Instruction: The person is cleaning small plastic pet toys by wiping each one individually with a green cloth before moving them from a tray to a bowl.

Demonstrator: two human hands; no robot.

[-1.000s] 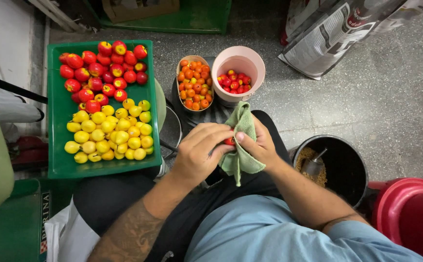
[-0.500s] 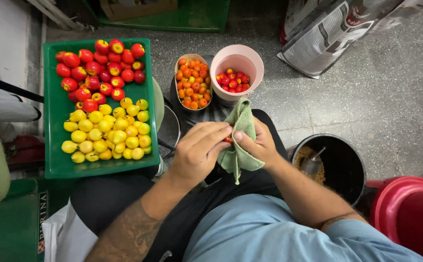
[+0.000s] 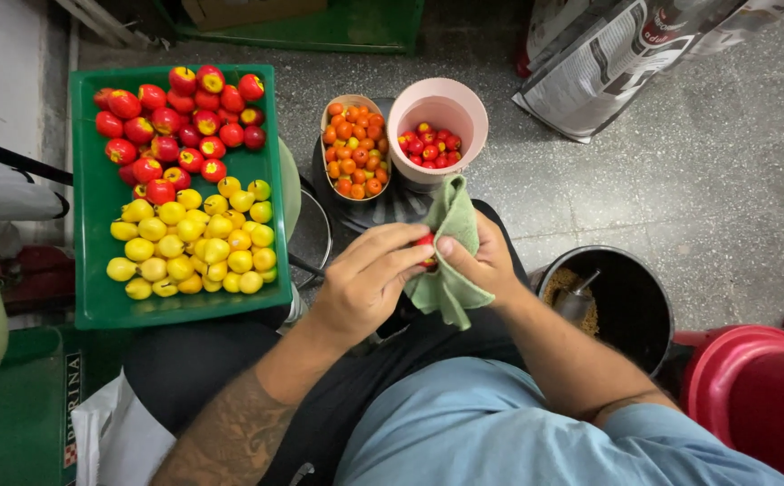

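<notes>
In both hands (image 3: pixel 428 270), soft crumpled cloth (image 3: pixel 450 256)

Bare floor (image 3: pixel 680 180) right of the pink bucket (image 3: pixel 439 108) lies open; green tray (image 3: pixel 90 270), orange-fruit tub (image 3: pixel 331 108) and black bucket (image 3: pixel 644 306) obstruct elsewhere.

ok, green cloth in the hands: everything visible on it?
The cloth is pale green, soft and crumpled, apparently a thin woven or microfibre rag. It drapes over the right hand, one corner sticking up toward the pink cup, the rest hanging in folds below the palm. The right thumb presses it against a small red fruit, which the left hand also pinches with its fingers. It hangs above the lap.
</notes>
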